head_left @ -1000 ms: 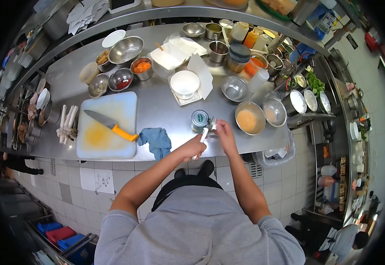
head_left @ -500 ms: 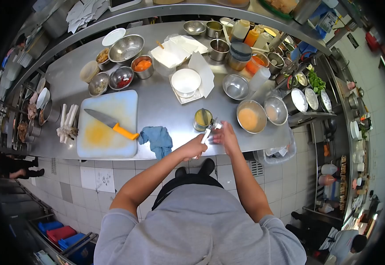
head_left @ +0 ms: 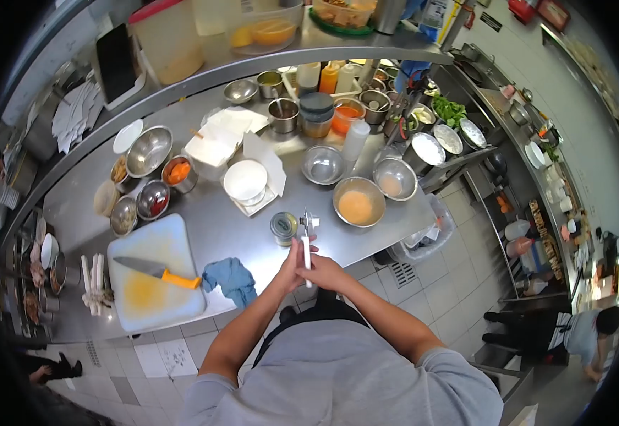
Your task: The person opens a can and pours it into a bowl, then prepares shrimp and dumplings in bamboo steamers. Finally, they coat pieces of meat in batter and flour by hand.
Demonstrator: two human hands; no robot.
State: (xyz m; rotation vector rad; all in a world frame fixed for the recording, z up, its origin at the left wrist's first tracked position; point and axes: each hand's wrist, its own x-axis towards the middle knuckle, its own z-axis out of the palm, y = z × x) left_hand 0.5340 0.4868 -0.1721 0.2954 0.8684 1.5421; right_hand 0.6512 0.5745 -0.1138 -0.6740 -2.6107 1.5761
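A can opener (head_left: 307,250) with white handles stands out from between my hands, its metal head pointing away from me over the table. My left hand (head_left: 290,271) is closed at the left side of the handles. From the right, my right hand (head_left: 323,272) wraps the lower handles, and the two hands meet there. Just left of the opener's head is an opened tin can (head_left: 284,226), with a greyish lid showing at its top. A blue cloth (head_left: 229,280) lies to the left of my hands.
A knife (head_left: 157,272) with a yellow handle rests on the white cutting board (head_left: 191,312). A white bowl (head_left: 245,180) stands beyond the can. To the right is a metal bowl of orange liquid (head_left: 358,206). A shelf (head_left: 224,73) crosses above the table's back.
The can opener's head has swung away from me, and my right hand has come from the opener's head down to the handles beside my left. The camera view has shifted and turned.
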